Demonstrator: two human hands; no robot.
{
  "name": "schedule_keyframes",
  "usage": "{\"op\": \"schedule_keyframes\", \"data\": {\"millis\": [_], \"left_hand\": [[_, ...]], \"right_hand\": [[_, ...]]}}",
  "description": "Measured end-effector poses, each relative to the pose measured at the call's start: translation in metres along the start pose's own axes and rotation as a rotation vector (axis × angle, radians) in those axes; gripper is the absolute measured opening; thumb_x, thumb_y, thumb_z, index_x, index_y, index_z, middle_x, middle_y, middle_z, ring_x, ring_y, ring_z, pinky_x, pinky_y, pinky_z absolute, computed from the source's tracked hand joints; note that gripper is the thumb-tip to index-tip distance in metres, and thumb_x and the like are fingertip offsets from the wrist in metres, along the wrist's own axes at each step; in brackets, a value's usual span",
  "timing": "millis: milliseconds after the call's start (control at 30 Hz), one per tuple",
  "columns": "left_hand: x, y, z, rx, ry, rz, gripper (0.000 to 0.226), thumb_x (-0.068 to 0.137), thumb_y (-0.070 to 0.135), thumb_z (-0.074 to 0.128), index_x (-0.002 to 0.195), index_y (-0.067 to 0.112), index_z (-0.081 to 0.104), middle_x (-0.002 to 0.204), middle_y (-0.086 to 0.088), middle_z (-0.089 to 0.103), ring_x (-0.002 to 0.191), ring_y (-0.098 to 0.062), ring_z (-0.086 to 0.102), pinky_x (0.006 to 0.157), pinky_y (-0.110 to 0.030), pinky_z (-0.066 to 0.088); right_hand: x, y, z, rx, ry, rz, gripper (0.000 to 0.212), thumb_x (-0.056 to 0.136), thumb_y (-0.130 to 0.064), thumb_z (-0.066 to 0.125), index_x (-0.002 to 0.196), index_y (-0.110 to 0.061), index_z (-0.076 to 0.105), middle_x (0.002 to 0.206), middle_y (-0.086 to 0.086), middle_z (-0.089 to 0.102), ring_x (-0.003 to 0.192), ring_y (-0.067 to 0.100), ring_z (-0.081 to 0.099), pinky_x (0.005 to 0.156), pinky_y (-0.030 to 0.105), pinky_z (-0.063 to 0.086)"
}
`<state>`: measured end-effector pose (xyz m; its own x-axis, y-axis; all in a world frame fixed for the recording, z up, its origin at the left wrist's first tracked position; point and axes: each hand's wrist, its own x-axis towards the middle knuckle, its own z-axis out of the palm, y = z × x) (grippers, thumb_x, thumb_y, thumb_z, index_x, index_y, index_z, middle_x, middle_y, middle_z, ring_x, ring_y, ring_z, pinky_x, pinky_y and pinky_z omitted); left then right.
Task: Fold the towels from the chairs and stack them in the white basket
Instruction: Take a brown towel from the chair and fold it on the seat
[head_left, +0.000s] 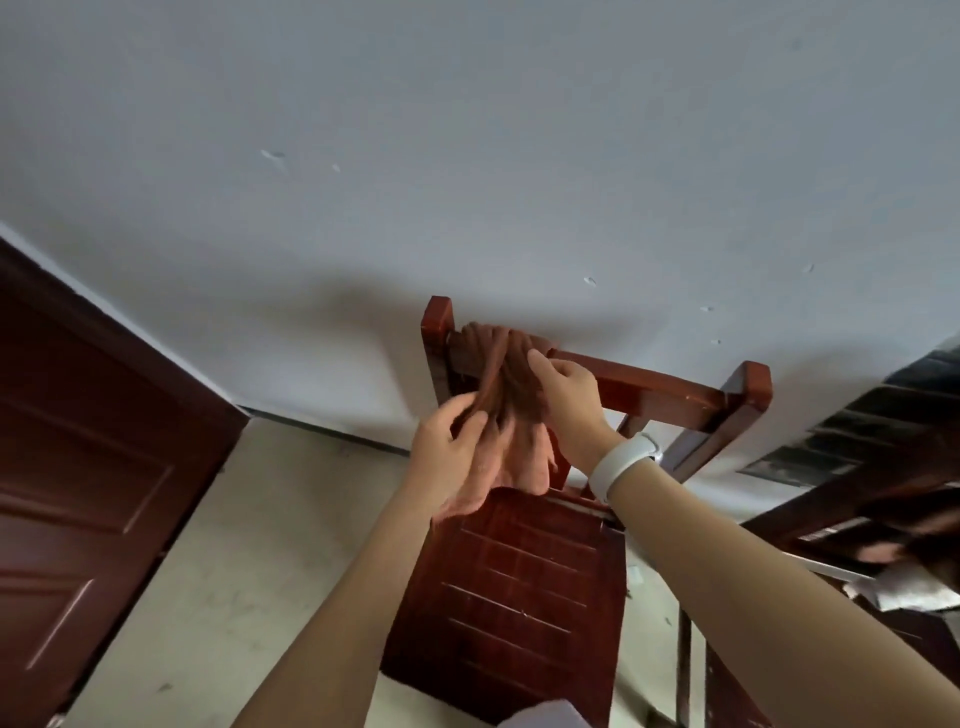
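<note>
A brown towel (506, 384) hangs bunched over the top rail of the dark red wooden chair (519, 582), near the rail's left post, gathered into tight vertical folds. Its lower end spreads out looser and paler, pinkish, dangling in front of the backrest just above the slatted seat. The chair stands against the pale wall.

To my left stands a dark reddish-brown panelled wooden door (88, 467), reaching down to a pale, scuffed floor (218, 597). Ahead of me rises a plain grey-white painted wall (467, 145) with a few small chipped marks. A dark baseboard strip (332, 431) runs where wall meets floor. On my wrist sits a white smooth band (621, 462). At the far right, dark slatted wooden furniture (872, 431) leans into view, blurred.
</note>
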<state>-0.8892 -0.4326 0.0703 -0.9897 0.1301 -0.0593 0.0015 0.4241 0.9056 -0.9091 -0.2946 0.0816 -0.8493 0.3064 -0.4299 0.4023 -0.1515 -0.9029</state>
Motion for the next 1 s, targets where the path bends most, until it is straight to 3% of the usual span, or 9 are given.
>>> {"op": "schedule_keyframes", "data": {"millis": [100, 267, 367, 500, 633, 733, 800, 900, 1000], "left_hand": [[-0.028, -0.005, 0.000, 0.042, -0.142, 0.008, 0.026, 0.090, 0.006, 0.051, 0.113, 0.006, 0.062, 0.097, 0.004, 0.063, 0.089, -0.006, 0.059, 0.075, -0.004, 0.042], [-0.076, -0.030, 0.007, -0.081, -0.184, -0.195, 0.021, 0.089, 0.005, 0.054, 0.106, 0.010, 0.065, 0.095, -0.004, 0.062, 0.085, -0.014, 0.061, 0.075, -0.014, 0.047], [-0.101, -0.038, 0.029, -0.442, -0.151, -0.420, 0.019, 0.089, 0.021, 0.056, 0.106, 0.022, 0.064, 0.112, -0.004, 0.063, 0.107, -0.020, 0.060, 0.094, -0.034, 0.047], [-0.115, -0.015, 0.070, -0.871, -0.069, -0.594, 0.041, 0.091, 0.035, 0.049, 0.129, 0.017, 0.049, 0.125, -0.004, 0.058, 0.110, -0.021, 0.058, 0.087, -0.034, 0.048], [-0.132, 0.016, 0.117, -0.790, -0.038, -0.576, 0.041, 0.088, 0.022, 0.058, 0.127, 0.015, 0.048, 0.121, -0.009, 0.060, 0.111, -0.025, 0.059, 0.095, -0.042, 0.046], [-0.155, 0.028, 0.149, -0.572, -0.045, -0.559, 0.031, 0.087, 0.015, 0.060, 0.118, 0.015, 0.055, 0.121, -0.007, 0.060, 0.108, -0.021, 0.059, 0.096, -0.037, 0.046], [-0.170, 0.032, 0.161, -0.431, -0.071, -0.522, 0.027, 0.089, 0.015, 0.058, 0.116, 0.015, 0.056, 0.110, -0.002, 0.062, 0.098, -0.016, 0.059, 0.086, -0.030, 0.046], [-0.192, 0.041, 0.168, -0.301, -0.150, -0.404, 0.021, 0.088, 0.014, 0.058, 0.109, 0.016, 0.059, 0.097, 0.004, 0.063, 0.085, -0.005, 0.059, 0.075, -0.020, 0.045], [-0.206, 0.045, 0.163, -0.188, -0.267, -0.318, 0.024, 0.085, 0.012, 0.061, 0.110, 0.009, 0.062, 0.103, -0.002, 0.066, 0.094, -0.011, 0.061, 0.083, -0.022, 0.046]], "right_hand": [[-0.018, -0.004, 0.005, 0.031, -0.088, 0.013, 0.018, 0.088, -0.019, 0.059, 0.101, -0.007, 0.058, 0.086, 0.003, 0.064, 0.078, 0.013, 0.061, 0.062, 0.015, 0.052], [-0.057, 0.031, -0.030, -0.196, -0.105, -0.154, 0.010, 0.089, -0.012, 0.051, 0.099, -0.012, 0.051, 0.089, -0.002, 0.057, 0.085, 0.013, 0.055, 0.075, 0.023, 0.047], [-0.091, 0.063, -0.070, -0.326, -0.150, -0.220, 0.007, 0.088, -0.008, 0.053, 0.093, -0.003, 0.053, 0.082, 0.006, 0.055, 0.075, 0.014, 0.052, 0.061, 0.016, 0.041], [-0.132, 0.097, -0.127, -0.366, -0.233, -0.189, 0.015, 0.085, -0.006, 0.059, 0.085, -0.021, 0.057, 0.075, -0.008, 0.059, 0.069, -0.002, 0.057, 0.066, 0.013, 0.046], [-0.159, 0.135, -0.183, -0.525, -0.284, -0.057, 0.011, 0.083, -0.019, 0.062, 0.093, -0.015, 0.064, 0.085, 0.006, 0.067, 0.080, 0.018, 0.060, 0.079, 0.039, 0.050], [-0.179, 0.156, -0.218, -0.477, -0.302, 0.031, 0.010, 0.084, -0.014, 0.062, 0.078, -0.022, 0.060, 0.073, -0.003, 0.059, 0.072, 0.013, 0.055, 0.072, 0.034, 0.046], [-0.187, 0.163, -0.234, -0.401, -0.281, 0.054, 0.003, 0.086, -0.012, 0.061, 0.087, -0.015, 0.061, 0.081, 0.001, 0.060, 0.077, 0.013, 0.055, 0.072, 0.026, 0.044], [-0.194, 0.164, -0.251, -0.113, -0.194, 0.110, 0.044, 0.086, -0.024, 0.061, 0.127, -0.015, 0.048, 0.112, 0.002, 0.058, 0.095, 0.009, 0.056, 0.077, 0.013, 0.045], [-0.185, 0.160, -0.247, 0.148, -0.179, 0.220, 0.063, 0.081, -0.043, 0.060, 0.137, -0.029, 0.036, 0.125, -0.002, 0.056, 0.114, 0.015, 0.053, 0.096, 0.033, 0.042]]}}
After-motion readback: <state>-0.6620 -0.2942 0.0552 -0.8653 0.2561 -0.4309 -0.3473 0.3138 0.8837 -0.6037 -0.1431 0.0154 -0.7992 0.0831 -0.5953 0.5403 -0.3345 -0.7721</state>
